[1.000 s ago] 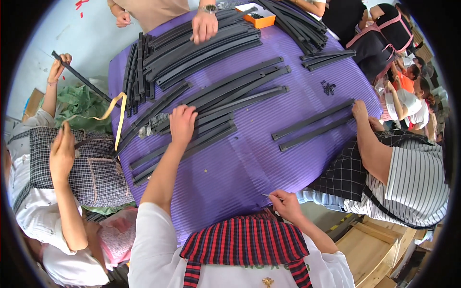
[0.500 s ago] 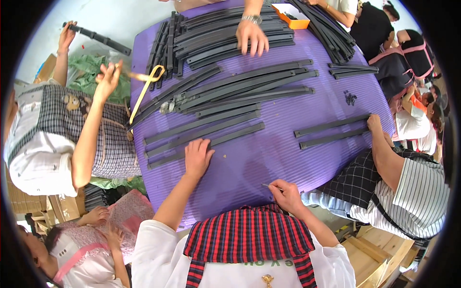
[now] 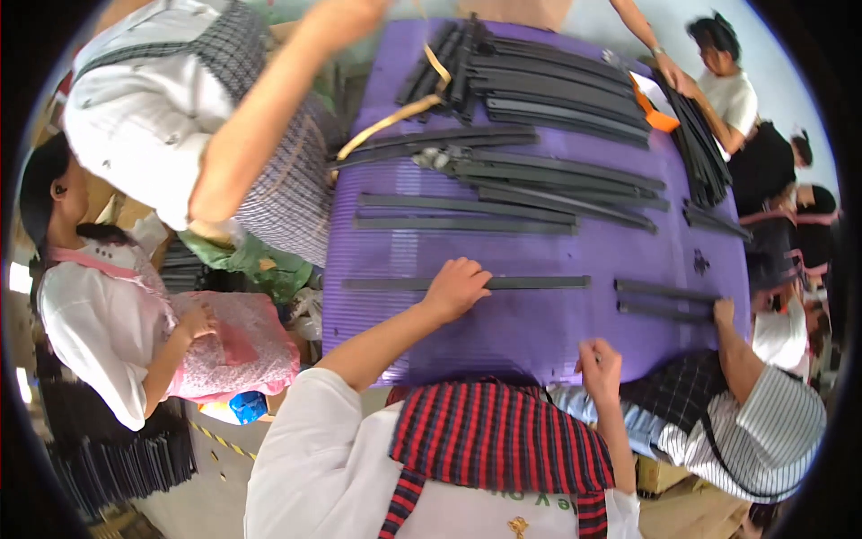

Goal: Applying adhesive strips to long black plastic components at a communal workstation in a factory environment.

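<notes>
My left hand (image 3: 458, 289) is closed over the middle of a long black plastic strip (image 3: 539, 283), which lies crosswise on the purple ribbed tabletop (image 3: 521, 337). Close to the table's near edge, my right hand (image 3: 600, 366) is a fist round a thin metal tool, most of it hidden by the fingers. Two similar black strips (image 3: 467, 225) lie just beyond my left hand. Farther off is a loose heap of strips (image 3: 575, 184) with a crumpled grey clump (image 3: 434, 158) at its left end.
Stacked strips (image 3: 557, 85) fill the far side, with an orange and white box (image 3: 660, 112) beside them. At right, a co-worker's hand (image 3: 724, 312) touches two strips (image 3: 664, 289) near small black parts (image 3: 700, 261). Another person's arm (image 3: 269, 117) and a yellow strap (image 3: 391, 119) are at left.
My left hand has drawn the nearest strip away from the other two, toward me. My right hand has lifted and turned upward. The person at left has leaned in over the table, and the view has swung.
</notes>
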### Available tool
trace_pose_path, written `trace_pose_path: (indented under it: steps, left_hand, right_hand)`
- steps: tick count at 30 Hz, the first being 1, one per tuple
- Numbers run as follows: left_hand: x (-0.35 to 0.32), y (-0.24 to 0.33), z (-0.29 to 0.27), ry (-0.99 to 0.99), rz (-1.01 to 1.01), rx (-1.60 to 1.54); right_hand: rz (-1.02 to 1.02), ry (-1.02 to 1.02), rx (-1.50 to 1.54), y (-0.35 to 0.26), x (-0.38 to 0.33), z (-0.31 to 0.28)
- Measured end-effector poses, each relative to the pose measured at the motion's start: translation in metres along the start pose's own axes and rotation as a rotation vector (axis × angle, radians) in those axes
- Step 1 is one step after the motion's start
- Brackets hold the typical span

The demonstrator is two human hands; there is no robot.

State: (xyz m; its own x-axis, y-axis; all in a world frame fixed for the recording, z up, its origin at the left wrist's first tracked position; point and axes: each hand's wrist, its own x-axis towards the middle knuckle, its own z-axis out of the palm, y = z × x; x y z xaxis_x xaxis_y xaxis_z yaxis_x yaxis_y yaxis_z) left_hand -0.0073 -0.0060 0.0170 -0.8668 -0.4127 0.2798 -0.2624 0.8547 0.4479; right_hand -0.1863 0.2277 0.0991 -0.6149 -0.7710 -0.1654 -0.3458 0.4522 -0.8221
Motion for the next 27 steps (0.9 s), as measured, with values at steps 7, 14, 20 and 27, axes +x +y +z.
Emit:
trace_pose_path:
  steps: [7,14,20,27]
  left_hand:
    - [-0.028,-0.006,0.022,0.103,-0.008,-0.047]
    - [-0.026,-0.002,0.02,0.106,-0.039,-0.061]
    - [-0.028,0.003,0.019,0.095,-0.06,-0.043]
    - [-0.028,0.003,0.016,0.088,-0.069,-0.06]
  right_hand:
    - [-0.104,0.118,-0.202,0.01,0.067,-0.01]
    - [0.098,-0.041,-0.391,0.009,0.097,-0.009]
    - [0.102,-0.057,-0.474,0.021,0.107,-0.01]
    - [0.139,-0.179,-0.459,0.0,0.111,-0.014]
